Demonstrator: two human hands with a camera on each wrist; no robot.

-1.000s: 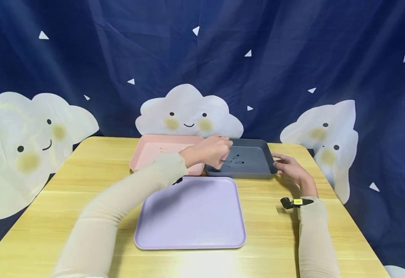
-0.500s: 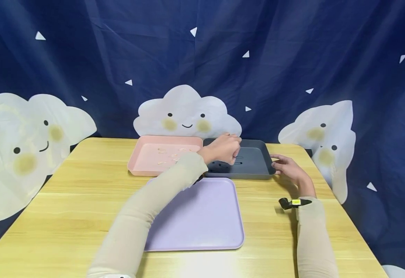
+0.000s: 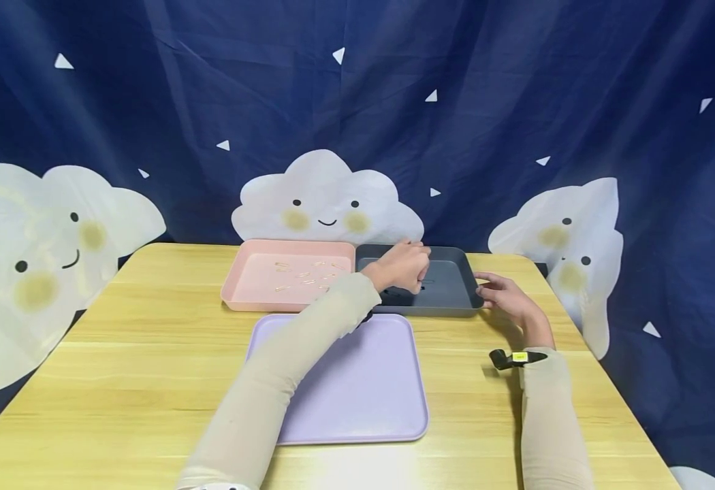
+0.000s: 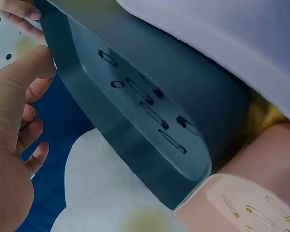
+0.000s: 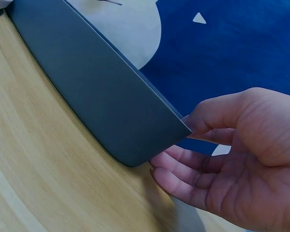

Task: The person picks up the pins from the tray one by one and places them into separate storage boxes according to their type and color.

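My left hand reaches over the dark grey tray, knuckles up. In the left wrist view, its thumb and index finger come together near the tray's long wall, the other fingers loosely curled; I cannot tell whether a pin is between them. Several black safety pins lie scattered on that tray's floor. At the tray's right end, my right hand grips it, thumb at the rim and fingers against the underside of the corner. Several gold safety pins lie in the pink tray, left of the dark one.
A flat lilac tray lies in front of the two deeper trays, and my left forearm crosses above it. The wooden table ends at a dark blue curtain with white clouds.
My left hand has shifted right over the dark grey tray, uncovering more of the pink tray and its gold pins. The right hand stays at the tray's end.
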